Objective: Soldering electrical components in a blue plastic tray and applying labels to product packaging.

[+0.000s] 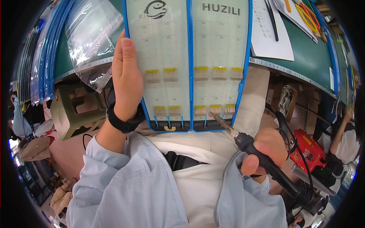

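Note:
A long blue-edged fishing-line case (163, 49) lies open before me, its two pale ribbed panels side by side and leaning toward the table edge. Rows of small yellow-topped bundles (207, 73) run across both panels, and thin blue pins (169, 121) stand near the bottom. My left hand (127, 76) grips the case's left edge, thumb along the side. A black-handled soldering iron (262, 155) is wrapped in my right hand (270, 146). Its metal tip points up-left at the bottom row on the right panel; whether it touches cannot be told.
A green table (304, 60) with a ruler edge lies beyond, holding clear plastic bags (93, 34), papers (270, 38) and orange-handled scissors (306, 19). An olive plastic stool (78, 110) stands left. A red box (308, 150) and another person's arm (342, 127) are at right.

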The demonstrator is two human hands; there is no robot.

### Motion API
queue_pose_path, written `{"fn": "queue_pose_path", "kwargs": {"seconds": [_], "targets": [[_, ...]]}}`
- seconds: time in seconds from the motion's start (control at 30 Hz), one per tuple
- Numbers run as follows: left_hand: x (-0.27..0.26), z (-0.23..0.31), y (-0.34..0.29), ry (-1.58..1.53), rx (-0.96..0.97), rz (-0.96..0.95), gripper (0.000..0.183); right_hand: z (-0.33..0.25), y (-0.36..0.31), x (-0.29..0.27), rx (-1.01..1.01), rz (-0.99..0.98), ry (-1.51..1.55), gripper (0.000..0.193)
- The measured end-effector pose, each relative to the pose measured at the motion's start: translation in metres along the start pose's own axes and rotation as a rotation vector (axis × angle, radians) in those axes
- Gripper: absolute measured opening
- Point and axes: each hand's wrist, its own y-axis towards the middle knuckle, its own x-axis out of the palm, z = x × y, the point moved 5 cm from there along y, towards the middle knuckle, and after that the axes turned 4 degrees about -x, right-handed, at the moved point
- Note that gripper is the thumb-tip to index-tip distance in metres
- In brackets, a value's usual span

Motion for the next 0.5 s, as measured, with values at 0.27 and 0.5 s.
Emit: {"fn": "queue_pose_path", "kwargs": {"seconds": [0.27,0.5], "targets": [[0.001,0.000,-0.001,0.014,0.022,0.008,0.044,-0.003,0.001,0.008,0.025,-0.096,0.005,0.025],[0.002,0.005,0.000,0.022,0.059,-0.029,0.044,-0.004,0.004,0.012,0.010,-0.147,-0.011,0.026]]}}
